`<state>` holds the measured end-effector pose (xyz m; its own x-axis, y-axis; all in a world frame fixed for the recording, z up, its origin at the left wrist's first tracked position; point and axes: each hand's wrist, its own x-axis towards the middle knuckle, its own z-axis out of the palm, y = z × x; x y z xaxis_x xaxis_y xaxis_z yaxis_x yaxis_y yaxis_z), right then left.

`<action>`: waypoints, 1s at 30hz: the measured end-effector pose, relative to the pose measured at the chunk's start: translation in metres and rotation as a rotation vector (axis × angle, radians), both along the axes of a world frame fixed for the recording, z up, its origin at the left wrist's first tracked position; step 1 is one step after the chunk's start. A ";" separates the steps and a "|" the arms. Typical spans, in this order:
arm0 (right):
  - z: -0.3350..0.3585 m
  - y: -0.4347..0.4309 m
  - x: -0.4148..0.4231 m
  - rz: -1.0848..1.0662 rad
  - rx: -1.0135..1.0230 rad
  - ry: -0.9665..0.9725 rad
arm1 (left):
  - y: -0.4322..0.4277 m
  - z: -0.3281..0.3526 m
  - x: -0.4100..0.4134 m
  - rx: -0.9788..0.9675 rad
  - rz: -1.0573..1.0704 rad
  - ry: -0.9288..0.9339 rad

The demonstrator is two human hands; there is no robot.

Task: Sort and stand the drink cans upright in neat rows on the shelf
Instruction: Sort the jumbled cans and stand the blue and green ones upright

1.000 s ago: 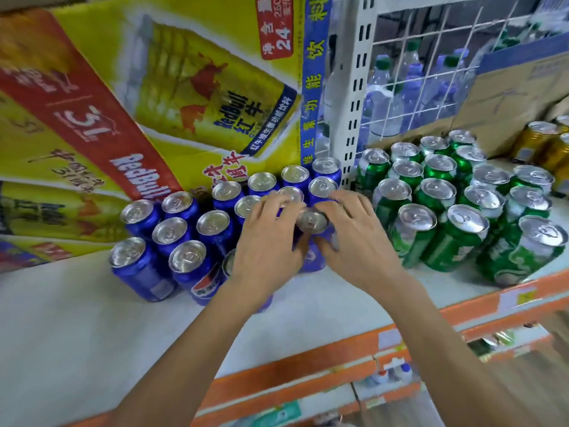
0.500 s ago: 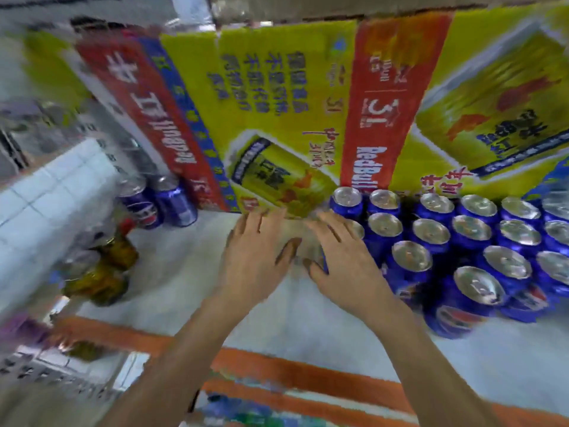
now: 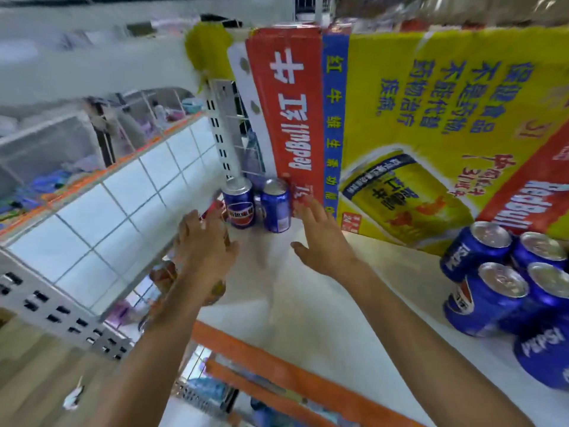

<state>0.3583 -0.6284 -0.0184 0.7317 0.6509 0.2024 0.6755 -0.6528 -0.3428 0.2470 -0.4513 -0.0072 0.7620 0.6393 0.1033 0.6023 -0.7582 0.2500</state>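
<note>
Two blue cola cans stand upright in the far left corner of the white shelf point(image 3: 323, 303): one with its logo facing me point(image 3: 238, 204), the other point(image 3: 276, 206) just right of it. My left hand point(image 3: 204, 246) reaches toward them with fingers spread and holds nothing, a short way in front of the left can. My right hand point(image 3: 323, 241) is also empty with fingers extended, just right of and in front of the right can. A cluster of several upright blue cola cans point(image 3: 505, 288) fills the shelf's right side.
A big yellow and red energy-drink carton point(image 3: 431, 134) stands along the back of the shelf. A white perforated upright point(image 3: 221, 134) and a tiled panel point(image 3: 123, 211) bound the shelf on the left. An orange strip point(image 3: 277, 374) runs along its front edge.
The view has swung left from the packed blue and green cans to the shelf's left corner. Both hands left the can cluster and moved left and forward toward the two lone cans, empty.
</note>
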 end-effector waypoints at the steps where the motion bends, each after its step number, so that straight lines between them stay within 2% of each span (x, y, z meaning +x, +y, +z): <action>1: 0.003 0.011 0.007 -0.014 0.007 0.005 | 0.006 -0.002 0.001 -0.038 0.023 0.033; 4: 0.009 0.041 0.027 -0.032 0.032 0.046 | 0.014 -0.008 0.002 -0.048 0.013 0.078; 8: 0.008 0.068 0.042 -0.015 -0.030 0.098 | 0.012 -0.008 0.007 0.007 0.063 0.099; 13: 0.005 0.081 0.047 -0.120 0.052 0.077 | 0.012 -0.009 0.006 -0.009 0.047 0.117; 16: 0.007 0.082 0.045 -0.131 0.104 0.071 | 0.014 -0.007 0.003 0.000 -0.030 0.103; 21: 0.010 0.071 0.029 -0.053 0.223 0.191 | 0.017 -0.004 0.000 0.027 -0.180 0.101; 26: 0.010 0.040 0.011 -0.132 0.325 0.303 | 0.011 -0.005 0.003 0.025 -0.292 0.040; 30: 0.017 -0.003 0.010 -0.169 0.169 0.216 | -0.014 -0.004 0.015 0.031 -0.466 -0.007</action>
